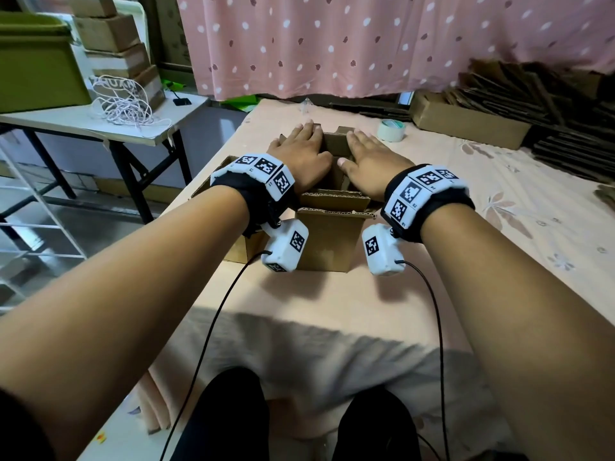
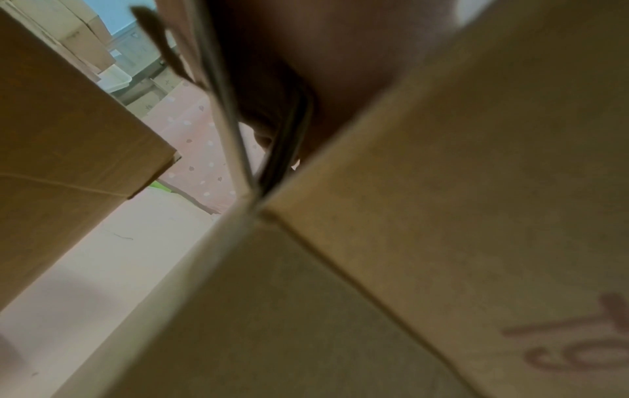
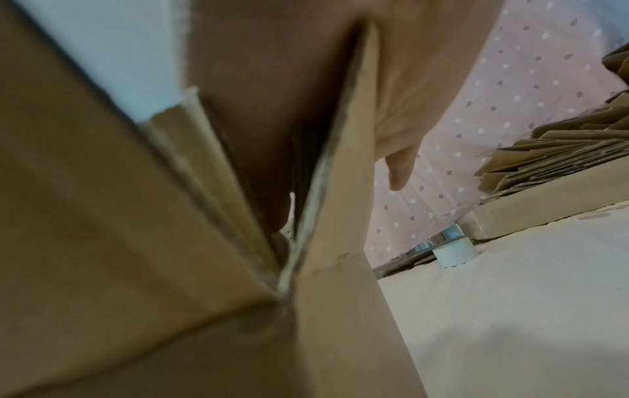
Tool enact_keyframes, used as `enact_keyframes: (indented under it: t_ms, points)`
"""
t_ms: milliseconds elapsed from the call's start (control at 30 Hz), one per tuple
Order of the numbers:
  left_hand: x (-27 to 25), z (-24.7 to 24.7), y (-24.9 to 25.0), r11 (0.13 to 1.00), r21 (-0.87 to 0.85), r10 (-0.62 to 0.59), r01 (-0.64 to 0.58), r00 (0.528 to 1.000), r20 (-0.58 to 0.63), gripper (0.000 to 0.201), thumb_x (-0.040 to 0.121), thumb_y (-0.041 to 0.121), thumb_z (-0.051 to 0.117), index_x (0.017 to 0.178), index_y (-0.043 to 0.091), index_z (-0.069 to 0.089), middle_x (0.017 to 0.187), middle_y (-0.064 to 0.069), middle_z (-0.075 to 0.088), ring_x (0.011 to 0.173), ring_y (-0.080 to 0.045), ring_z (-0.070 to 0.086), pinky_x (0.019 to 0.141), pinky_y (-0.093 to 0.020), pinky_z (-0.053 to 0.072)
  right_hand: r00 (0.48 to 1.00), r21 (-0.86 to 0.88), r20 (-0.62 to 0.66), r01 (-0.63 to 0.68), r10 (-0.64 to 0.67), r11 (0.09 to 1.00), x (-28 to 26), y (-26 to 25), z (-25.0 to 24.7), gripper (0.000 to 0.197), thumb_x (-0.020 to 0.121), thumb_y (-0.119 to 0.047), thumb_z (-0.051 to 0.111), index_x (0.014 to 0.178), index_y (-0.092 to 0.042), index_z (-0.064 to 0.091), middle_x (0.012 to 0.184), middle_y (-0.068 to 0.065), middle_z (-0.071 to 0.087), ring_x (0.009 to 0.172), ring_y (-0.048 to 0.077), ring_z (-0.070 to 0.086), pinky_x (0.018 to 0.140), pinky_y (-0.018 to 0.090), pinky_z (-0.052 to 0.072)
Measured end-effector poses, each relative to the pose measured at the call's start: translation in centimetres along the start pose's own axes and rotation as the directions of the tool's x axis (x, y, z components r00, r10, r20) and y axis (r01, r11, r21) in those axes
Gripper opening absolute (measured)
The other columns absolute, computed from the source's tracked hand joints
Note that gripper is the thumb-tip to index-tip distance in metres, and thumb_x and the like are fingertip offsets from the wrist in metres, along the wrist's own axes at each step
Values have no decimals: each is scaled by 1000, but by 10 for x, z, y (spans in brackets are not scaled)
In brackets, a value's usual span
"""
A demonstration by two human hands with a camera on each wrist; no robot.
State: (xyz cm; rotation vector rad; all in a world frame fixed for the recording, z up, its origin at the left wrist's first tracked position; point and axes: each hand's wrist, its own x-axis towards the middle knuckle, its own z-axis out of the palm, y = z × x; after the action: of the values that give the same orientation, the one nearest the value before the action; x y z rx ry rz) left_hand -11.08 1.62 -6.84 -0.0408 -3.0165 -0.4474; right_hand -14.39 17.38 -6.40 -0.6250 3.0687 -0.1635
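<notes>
A brown cardboard box [image 1: 327, 242] stands on the pink cloth-covered table [image 1: 332, 304] in front of me, its top flaps partly folded in. My left hand [image 1: 304, 148] lies flat on the left flap with the fingers straight and pointing away from me. My right hand [image 1: 367, 154] lies flat the same way on the right flap, with a gap of open box between the two hands. The left wrist view shows the box wall [image 2: 442, 215] close up, under my left hand [image 2: 340, 67]. The right wrist view shows a flap edge [image 3: 327, 188] against my right hand [image 3: 425, 80].
A roll of tape [image 1: 392, 129] [image 3: 454, 253] sits just beyond the box, to its right. Behind it lie a shallow cardboard tray [image 1: 466, 123] and stacks of flattened cartons [image 1: 549, 104]. A side table on the left carries a green bin [image 1: 36, 68] and tangled white cord [image 1: 123, 104]. A pink dotted curtain [image 1: 366, 44] hangs behind.
</notes>
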Motion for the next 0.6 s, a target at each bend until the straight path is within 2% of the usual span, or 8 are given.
enact_keyframes:
  t_ms: [100, 433, 600]
  points:
    - [1, 0, -1, 1000, 0, -1, 1, 1000, 8, 68, 103, 40, 29, 163, 14, 7, 170, -6, -2, 157, -18, -1, 125, -47, 5, 1000, -9, 19, -3, 3, 1000, 2, -1, 0, 67, 107, -44, 28, 161, -14, 2, 170, 4, -4, 157, 21, -2, 127, 38, 5]
    - [3, 1, -1, 1000, 13, -19, 18, 999, 44, 70, 103, 42, 31, 163, 16, 7, 170, -5, -2, 157, -19, 1, 124, -49, 5, 998, -37, 58, -16, 18, 999, 7, -1, 1, 69, 106, -46, 30, 161, -14, 1, 170, 4, -4, 157, 23, -2, 127, 43, 7]
    - [5, 1, -2, 998, 53, -19, 16, 998, 61, 69, 103, 44, 29, 162, 14, 10, 170, -6, 1, 157, -20, 1, 124, -50, 5, 996, -60, 89, -27, 33, 998, 7, -4, -2, 69, 107, -46, 29, 161, -13, 2, 170, 5, -2, 157, 24, -3, 126, 39, 4]
